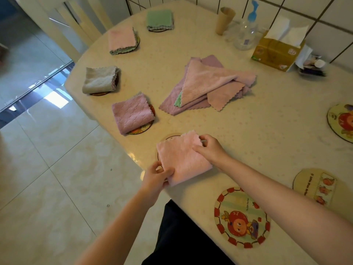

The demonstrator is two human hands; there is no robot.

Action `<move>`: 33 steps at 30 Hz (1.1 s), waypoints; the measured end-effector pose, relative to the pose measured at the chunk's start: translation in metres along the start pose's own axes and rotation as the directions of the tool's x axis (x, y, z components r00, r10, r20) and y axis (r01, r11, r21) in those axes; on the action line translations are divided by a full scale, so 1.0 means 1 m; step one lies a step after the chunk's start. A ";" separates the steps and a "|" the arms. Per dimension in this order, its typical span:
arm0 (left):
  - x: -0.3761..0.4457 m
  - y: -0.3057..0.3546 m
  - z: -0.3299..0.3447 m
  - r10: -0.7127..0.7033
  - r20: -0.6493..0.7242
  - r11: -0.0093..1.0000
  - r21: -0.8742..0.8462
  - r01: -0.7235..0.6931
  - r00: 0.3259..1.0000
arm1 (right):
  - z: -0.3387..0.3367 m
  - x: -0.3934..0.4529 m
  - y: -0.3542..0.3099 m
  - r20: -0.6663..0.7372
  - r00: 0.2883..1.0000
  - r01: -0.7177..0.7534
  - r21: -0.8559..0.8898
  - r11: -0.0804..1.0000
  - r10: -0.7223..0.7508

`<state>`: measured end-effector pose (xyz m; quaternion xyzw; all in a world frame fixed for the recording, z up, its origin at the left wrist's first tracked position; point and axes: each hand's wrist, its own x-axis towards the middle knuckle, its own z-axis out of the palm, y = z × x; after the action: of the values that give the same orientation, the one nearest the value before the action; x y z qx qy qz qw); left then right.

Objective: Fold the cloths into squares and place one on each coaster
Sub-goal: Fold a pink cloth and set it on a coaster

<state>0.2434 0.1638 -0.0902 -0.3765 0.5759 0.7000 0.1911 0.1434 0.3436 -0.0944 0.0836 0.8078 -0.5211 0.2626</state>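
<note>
At a cream dining table [248, 131], four folded cloths already sit on coasters along the left edge: a grey cloth [99, 80], a pale pink one [121, 41], a mauve one [132, 115] and, farthest back, a green one [159, 19]. Nearer the front edge, a person's left hand [157, 175] pinches the near left corner of a folded pink cloth [181, 159], fingers curled round its edge. The cloth lies flat between the two hands, covering most of a round coaster [168, 138] whose rim shows at its far left side. The right hand [210, 149] rests on the cloth's far right corner, fingertips curled over the edge and gripping it. Beyond the hands, a loose pile of unfolded cloths [208, 85] lies mid-table. Three bare coasters wait to the right: a cartoon-printed one [241, 217] by the right forearm, a pale one [315, 185] and another [342, 122] at the table's right side. A tissue box [275, 54] stands by the tiled wall.
</note>
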 end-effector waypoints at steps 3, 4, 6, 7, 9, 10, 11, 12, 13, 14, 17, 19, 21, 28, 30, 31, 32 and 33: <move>0.018 0.010 -0.011 0.052 -0.057 0.988 0.146 -0.043 0.997 | 0.014 0.016 -0.008 -0.029 0.998 0.057 -0.040 0.998 -0.059; 0.024 0.012 -0.013 0.062 -0.076 0.976 0.211 -0.045 0.995 | 0.018 0.022 -0.008 -0.039 0.997 0.067 -0.050 0.997 -0.069; 0.031 0.014 -0.014 0.087 -0.115 0.942 0.334 -0.044 0.989 | 0.022 0.027 -0.005 -0.035 0.995 0.090 -0.106 0.990 -0.094; 0.034 0.015 -0.014 0.099 -0.135 0.922 0.386 -0.040 0.986 | 0.023 0.028 -0.005 -0.025 0.994 0.102 -0.151 0.983 -0.107; 0.037 0.016 -0.013 0.117 -0.166 0.891 0.453 -0.030 0.979 | 0.026 0.032 -0.001 -0.018 0.991 0.126 -0.218 0.968 -0.133; 0.037 0.016 -0.011 0.124 -0.173 0.874 0.485 -0.024 0.977 | 0.026 0.034 0.000 -0.027 0.990 0.127 -0.238 0.963 -0.137; 0.037 0.016 -0.010 0.130 -0.181 0.853 0.522 -0.017 0.975 | 0.026 0.034 0.000 -0.040 0.990 0.118 -0.262 0.958 -0.133; 0.037 0.017 -0.010 0.135 -0.187 0.829 0.560 -0.007 0.973 | 0.027 0.036 0.000 -0.054 0.990 0.109 -0.288 0.951 -0.130; 0.036 0.017 -0.009 0.138 -0.191 0.805 0.594 0.002 0.972 | 0.028 0.038 -0.001 -0.061 0.990 0.098 -0.323 0.941 -0.124; 0.034 0.016 -0.009 0.140 -0.191 0.783 0.622 0.009 0.972 | 0.028 0.039 0.000 -0.063 0.991 0.091 -0.366 0.926 -0.122; 0.032 0.020 -0.013 0.154 -0.181 0.688 0.725 0.026 0.971 | 0.026 0.043 -0.004 -0.056 0.993 0.058 -0.503 0.862 -0.100; 0.032 0.029 -0.016 0.171 -0.159 0.544 0.838 0.041 0.972 | 0.019 0.048 -0.007 -0.038 0.998 0.019 -0.546 0.837 -0.047; 0.038 0.042 -0.020 0.181 -0.110 0.382 0.924 0.034 0.977 | 0.006 0.057 -0.007 -0.015 1.000 -0.030 -0.559 0.828 0.026; 0.091 0.132 -0.016 0.410 0.242 0.137 0.937 -0.322 0.879 | -0.059 0.109 -0.035 -0.157 0.984 -0.025 -0.599 0.800 -0.087; 0.112 0.158 0.008 0.438 0.336 0.102 0.903 -0.417 0.834 | -0.074 0.126 -0.051 -0.191 0.969 -0.001 -0.634 0.773 -0.156; 0.125 0.168 0.022 0.448 0.391 0.070 0.881 -0.468 0.804 | -0.080 0.135 -0.058 -0.200 0.964 0.001 -0.659 0.753 -0.176; 0.136 0.175 0.035 0.450 0.447 0.031 0.857 -0.514 0.773 | -0.084 0.142 -0.064 -0.204 0.959 0.003 -0.684 0.729 -0.195; 0.146 0.180 0.048 0.444 0.489 -0.008 0.840 -0.543 0.751 | -0.087 0.147 -0.069 -0.212 0.954 -0.002 -0.711 0.703 -0.211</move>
<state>0.0084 0.1372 -0.0777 0.0833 0.9614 0.2188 0.1444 -0.0387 0.3697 -0.0870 0.0029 0.9769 -0.1709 0.1284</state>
